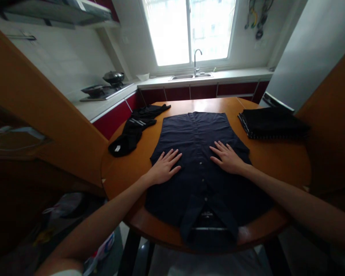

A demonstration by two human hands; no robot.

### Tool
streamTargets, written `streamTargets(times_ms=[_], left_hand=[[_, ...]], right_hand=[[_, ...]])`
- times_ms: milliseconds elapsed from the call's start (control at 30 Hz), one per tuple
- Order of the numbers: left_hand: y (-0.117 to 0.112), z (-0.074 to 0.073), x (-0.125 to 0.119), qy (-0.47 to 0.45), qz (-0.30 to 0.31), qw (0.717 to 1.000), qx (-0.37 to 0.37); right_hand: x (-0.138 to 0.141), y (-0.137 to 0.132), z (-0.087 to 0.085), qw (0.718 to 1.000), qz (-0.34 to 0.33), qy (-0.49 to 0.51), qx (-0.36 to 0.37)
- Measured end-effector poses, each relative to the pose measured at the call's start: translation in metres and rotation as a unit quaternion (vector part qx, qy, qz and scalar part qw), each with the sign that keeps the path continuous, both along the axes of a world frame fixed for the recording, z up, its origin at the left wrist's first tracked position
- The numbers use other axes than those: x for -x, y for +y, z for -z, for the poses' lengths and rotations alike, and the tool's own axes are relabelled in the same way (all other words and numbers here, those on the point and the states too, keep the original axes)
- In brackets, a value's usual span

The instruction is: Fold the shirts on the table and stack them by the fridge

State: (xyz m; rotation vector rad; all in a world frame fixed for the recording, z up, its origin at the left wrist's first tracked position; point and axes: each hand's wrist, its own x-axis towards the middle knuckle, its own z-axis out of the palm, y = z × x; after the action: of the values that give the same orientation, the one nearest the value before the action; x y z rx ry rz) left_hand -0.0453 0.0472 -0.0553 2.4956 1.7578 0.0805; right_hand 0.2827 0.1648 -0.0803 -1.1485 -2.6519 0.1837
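Note:
A dark navy button-up shirt (189, 138) lies spread front side up, its collar toward me and hanging slightly over the near table edge. White buttons run down its middle. My left hand (164, 167) rests flat on the shirt's left side, fingers spread. On the other side of the button line, my right hand (227, 158) also presses flat with spread fingers. Neither hand grips the cloth. The shirt's sleeves are not visible.
The shirt lies on a round wooden table (120, 180). A crumpled black garment (129, 134) with white stripes is at its left, a stack of folded dark clothes (273, 122) at its right. Beyond are a counter with a sink (182, 77) and a stove with pans (113, 78).

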Motion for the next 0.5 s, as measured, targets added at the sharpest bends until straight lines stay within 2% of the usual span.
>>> streamTargets(times_ms=[200,500], left_hand=[[-0.004,-0.006,-0.003,-0.005,0.018,1.0,0.002],[-0.016,-0.011,-0.011,-0.017,0.077,0.997,0.019]], right_hand=[[-0.005,0.007,-0.004,0.999,-0.002,0.013,0.032],[-0.007,0.007,0.002,1.0,-0.011,-0.008,0.008]])
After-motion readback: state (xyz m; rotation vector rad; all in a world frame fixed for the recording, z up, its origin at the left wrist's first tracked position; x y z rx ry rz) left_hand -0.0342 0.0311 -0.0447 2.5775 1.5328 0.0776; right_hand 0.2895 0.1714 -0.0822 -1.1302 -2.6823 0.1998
